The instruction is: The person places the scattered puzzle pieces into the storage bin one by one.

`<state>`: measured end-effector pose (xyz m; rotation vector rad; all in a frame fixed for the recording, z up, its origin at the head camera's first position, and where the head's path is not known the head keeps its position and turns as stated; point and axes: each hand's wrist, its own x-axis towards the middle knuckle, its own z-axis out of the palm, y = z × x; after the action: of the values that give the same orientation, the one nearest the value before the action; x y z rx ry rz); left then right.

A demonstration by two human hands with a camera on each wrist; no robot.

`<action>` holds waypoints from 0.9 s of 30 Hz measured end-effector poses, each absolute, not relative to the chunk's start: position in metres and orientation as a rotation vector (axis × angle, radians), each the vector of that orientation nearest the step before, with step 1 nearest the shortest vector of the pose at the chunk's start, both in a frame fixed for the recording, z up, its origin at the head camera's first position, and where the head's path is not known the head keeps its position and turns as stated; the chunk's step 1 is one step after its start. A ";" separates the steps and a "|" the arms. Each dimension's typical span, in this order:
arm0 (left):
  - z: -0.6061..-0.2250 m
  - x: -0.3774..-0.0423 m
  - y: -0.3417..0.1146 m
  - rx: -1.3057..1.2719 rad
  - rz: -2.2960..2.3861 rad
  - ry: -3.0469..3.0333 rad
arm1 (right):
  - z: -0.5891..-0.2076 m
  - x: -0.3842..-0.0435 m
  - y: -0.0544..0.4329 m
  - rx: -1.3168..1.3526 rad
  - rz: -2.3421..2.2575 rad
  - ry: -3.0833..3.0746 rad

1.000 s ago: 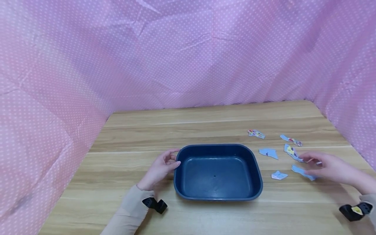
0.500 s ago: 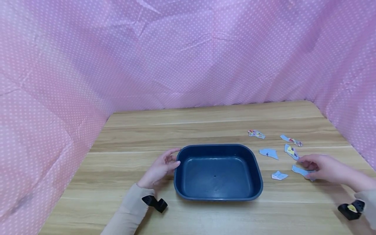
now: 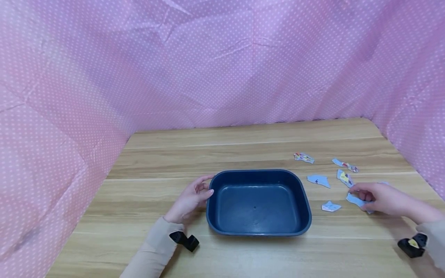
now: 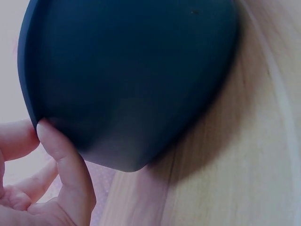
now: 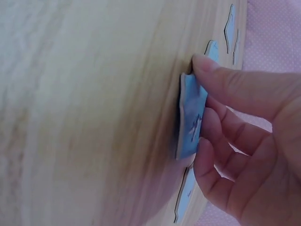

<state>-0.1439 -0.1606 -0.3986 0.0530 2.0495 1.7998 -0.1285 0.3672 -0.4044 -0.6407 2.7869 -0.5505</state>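
Note:
My left hand [image 3: 189,200] holds the left rim of a dark blue plastic tub [image 3: 259,234]. In the left wrist view, the thumb lies inside the rim and other fingers are outside. The tub stands on the table with nothing in it. On the right, my right hand [image 3: 386,199] pinches a light blue puzzle piece [image 3: 354,199]. Thumb and fingertips touch that piece [image 5: 190,117] in the right wrist view, and the hand partly hides it in the head view. Just beyond the fingers lies a blue and yellow puzzle piece [image 3: 345,178].
Other puzzle pieces lie between the tub and my right hand: a blue one [image 3: 318,180], a pale one [image 3: 331,206], a multicoloured one [image 3: 304,157] and a long one [image 3: 344,165]. A pink dotted cloth [image 3: 222,77] encloses the wooden table [image 3: 167,154].
My right hand has shifted slightly left and closed in on the light blue puzzle piece. The left hand and tub have stayed in place.

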 end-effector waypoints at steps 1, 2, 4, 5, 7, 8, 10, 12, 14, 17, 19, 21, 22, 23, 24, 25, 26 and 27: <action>-0.399 -0.144 -0.161 0.048 1.805 2.045 | -0.405 -0.129 0.367 -0.641 -0.550 2.788; -0.399 -0.144 -0.161 0.043 1.810 2.042 | -0.405 -0.129 0.367 -0.643 -0.554 2.786; -0.398 -0.143 -0.160 0.033 1.815 2.037 | -0.406 -0.129 0.368 -0.654 -0.557 2.783; -0.398 -0.143 -0.160 0.031 1.817 2.037 | -0.406 -0.129 0.368 -0.661 -0.560 2.782; -0.398 -0.142 -0.160 0.028 1.817 2.040 | -0.407 -0.129 0.368 -0.673 -0.566 2.780; -0.398 -0.142 -0.160 0.027 1.818 2.039 | -0.407 -0.129 0.369 -0.685 -0.573 2.777; -0.398 -0.142 -0.160 0.025 1.820 2.042 | -0.408 -0.128 0.369 -0.718 -0.584 2.785; -0.398 -0.142 -0.160 0.029 1.817 2.045 | -0.408 -0.129 0.370 -0.753 -0.605 2.788; -0.398 -0.142 -0.159 0.030 1.816 2.049 | -0.408 -0.129 0.370 -0.799 -0.617 2.801; -0.398 -0.142 -0.159 0.033 1.812 2.056 | -0.408 -0.131 0.371 -0.846 -0.648 2.792; -0.398 -0.142 -0.159 0.026 1.813 2.062 | -0.406 -0.132 0.371 -0.874 -0.673 2.777; -0.398 -0.142 -0.158 0.023 1.814 2.063 | -0.404 -0.133 0.371 -0.891 -0.705 2.745; -0.397 -0.142 -0.158 0.024 1.813 2.065 | -0.402 -0.134 0.371 -0.906 -0.717 2.732; -0.397 -0.142 -0.158 0.022 1.815 2.066 | -0.401 -0.134 0.370 -0.920 -0.729 2.722; -0.397 -0.141 -0.159 0.021 1.816 2.066 | -0.399 -0.135 0.370 -0.945 -0.736 2.723; -0.397 -0.141 -0.159 0.024 1.816 2.065 | -0.398 -0.136 0.369 -0.967 -0.742 2.725; -0.397 -0.141 -0.159 0.024 1.817 2.065 | -0.396 -0.136 0.368 -0.980 -0.752 2.725; -0.397 -0.141 -0.159 0.026 1.818 2.067 | -0.394 -0.137 0.367 -0.979 -0.758 2.722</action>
<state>-0.1410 -0.1591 -0.3972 0.0259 2.0666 1.8182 -0.1371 0.3670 -0.3941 -0.9788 2.7220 -0.7583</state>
